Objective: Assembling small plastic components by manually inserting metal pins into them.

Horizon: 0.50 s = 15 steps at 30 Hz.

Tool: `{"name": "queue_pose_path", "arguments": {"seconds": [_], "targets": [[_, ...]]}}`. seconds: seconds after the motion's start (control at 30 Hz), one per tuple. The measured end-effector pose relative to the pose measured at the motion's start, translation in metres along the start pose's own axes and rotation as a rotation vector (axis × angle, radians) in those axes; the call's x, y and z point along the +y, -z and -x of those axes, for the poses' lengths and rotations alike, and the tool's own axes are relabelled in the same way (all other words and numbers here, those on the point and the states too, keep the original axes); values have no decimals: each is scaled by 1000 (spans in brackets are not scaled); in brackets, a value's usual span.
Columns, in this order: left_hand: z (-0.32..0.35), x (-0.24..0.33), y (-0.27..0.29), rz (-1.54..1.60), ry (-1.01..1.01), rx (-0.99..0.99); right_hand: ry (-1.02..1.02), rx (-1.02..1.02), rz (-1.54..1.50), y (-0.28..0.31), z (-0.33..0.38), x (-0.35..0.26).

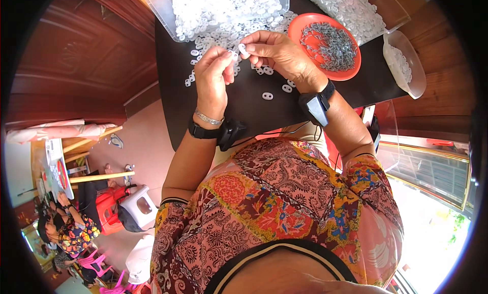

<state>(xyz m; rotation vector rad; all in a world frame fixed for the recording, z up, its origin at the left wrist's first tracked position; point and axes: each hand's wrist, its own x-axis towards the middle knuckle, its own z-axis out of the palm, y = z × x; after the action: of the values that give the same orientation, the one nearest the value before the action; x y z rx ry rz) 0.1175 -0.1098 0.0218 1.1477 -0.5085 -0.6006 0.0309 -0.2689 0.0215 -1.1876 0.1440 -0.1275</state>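
Over the dark table [244, 113], my left hand [214, 75] and my right hand [284, 52] meet with their fingertips close together. A small white oval plastic piece [244, 51] is pinched between the thumb and index finger of my right hand. My left thumb and fingers pinch another small white piece [234, 55], mostly covered by the fingertips. Beneath and beyond the hands spreads a loose pile of white two-holed oval pieces [213, 38]. One such oval piece [267, 96] lies apart, nearer to me. A red-orange plate [351, 70] of small grey metal parts [333, 47] is beside my right hand.
A clear plastic bin [168, 19] heaped with white pieces stands at the far side. Another clear container [394, 19] of white pieces is at far right, near a translucent bowl [417, 80]. At lower left, another person [76, 233] sits near stools [137, 207].
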Motion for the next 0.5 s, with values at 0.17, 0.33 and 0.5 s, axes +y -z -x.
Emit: {"name": "queue_pose_path", "arguments": {"seconds": [0.17,0.33,0.5], "targets": [[0,-1,0,-6,1,-20,89,52,73,-3,0,1],[1,-1,-1,-46,11,-11,115,86,155,-8,4,-3],[1,0,-2,-55,17,-4,144,116,253,-10,7,-5]]}}
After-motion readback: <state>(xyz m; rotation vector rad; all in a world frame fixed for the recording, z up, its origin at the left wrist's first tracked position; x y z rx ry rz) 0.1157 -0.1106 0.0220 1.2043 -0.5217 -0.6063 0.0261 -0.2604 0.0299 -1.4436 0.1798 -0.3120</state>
